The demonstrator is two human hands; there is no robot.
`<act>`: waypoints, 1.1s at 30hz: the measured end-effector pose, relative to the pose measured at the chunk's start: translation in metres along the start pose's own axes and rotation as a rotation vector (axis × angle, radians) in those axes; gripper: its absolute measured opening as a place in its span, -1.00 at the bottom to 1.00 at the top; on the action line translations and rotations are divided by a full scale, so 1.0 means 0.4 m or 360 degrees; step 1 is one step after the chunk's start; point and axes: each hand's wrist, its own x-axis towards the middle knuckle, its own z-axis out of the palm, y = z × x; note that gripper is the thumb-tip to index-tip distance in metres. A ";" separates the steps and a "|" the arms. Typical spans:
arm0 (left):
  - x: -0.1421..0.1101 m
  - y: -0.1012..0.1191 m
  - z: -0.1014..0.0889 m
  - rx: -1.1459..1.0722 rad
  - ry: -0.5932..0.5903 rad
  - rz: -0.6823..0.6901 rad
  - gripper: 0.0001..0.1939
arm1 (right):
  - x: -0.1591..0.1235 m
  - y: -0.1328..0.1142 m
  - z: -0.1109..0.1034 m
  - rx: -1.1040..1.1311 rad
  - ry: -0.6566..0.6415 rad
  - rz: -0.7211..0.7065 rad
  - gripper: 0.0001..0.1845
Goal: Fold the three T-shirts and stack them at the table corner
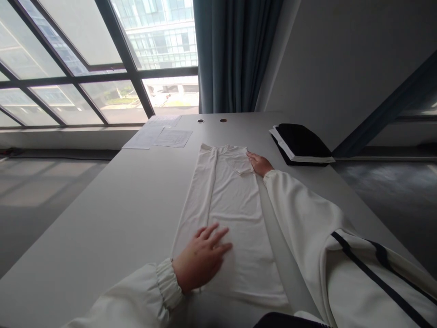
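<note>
A white garment (pixel 235 205), folded into a long narrow shape, lies flat on the table. It looks like a shirt, with a folded layer running along its left side and some wrinkles near the far end. My left hand (pixel 201 255) is over its near left part, fingers spread; whether it presses on the cloth I cannot tell. At the far right edge of the garment rests my right hand (pixel 260 164), its fingers stretched out on the cloth by a small folded-over corner.
On the grey-white table (pixel 112 228), several paper sheets (pixel 172 136) lie at the far left. A black folder (pixel 302 141) with white pages sits at the far right. Beyond stand a blue curtain (pixel 235 54) and large windows (pixel 102 100).
</note>
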 end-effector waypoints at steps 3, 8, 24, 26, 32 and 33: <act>0.104 0.051 -0.011 -0.0137 -0.0068 0.0486 -0.68 | -0.013 -0.015 -0.016 0.0261 0.0051 0.0024 -0.39; 0.210 0.124 0.017 -0.0093 -0.0112 0.0858 -0.73 | -0.026 -0.036 -0.035 0.0362 0.0044 0.0082 -0.41; 0.171 0.164 -0.060 -0.0104 -0.0050 0.0860 -0.93 | 0.034 -0.043 -0.020 0.0343 0.0027 0.0223 -0.42; 0.143 0.156 -0.073 -0.0129 -0.0023 0.0841 -0.91 | 0.050 -0.066 -0.016 0.0333 0.0052 0.0226 -0.39; 0.023 0.116 -0.086 -0.0231 0.0104 0.0611 -0.87 | 0.111 -0.163 0.015 0.0264 0.0045 0.0200 -0.29; 0.002 0.108 -0.083 -0.0236 0.0115 0.0574 -0.88 | 0.120 -0.181 0.023 0.0234 0.0028 0.0183 -0.27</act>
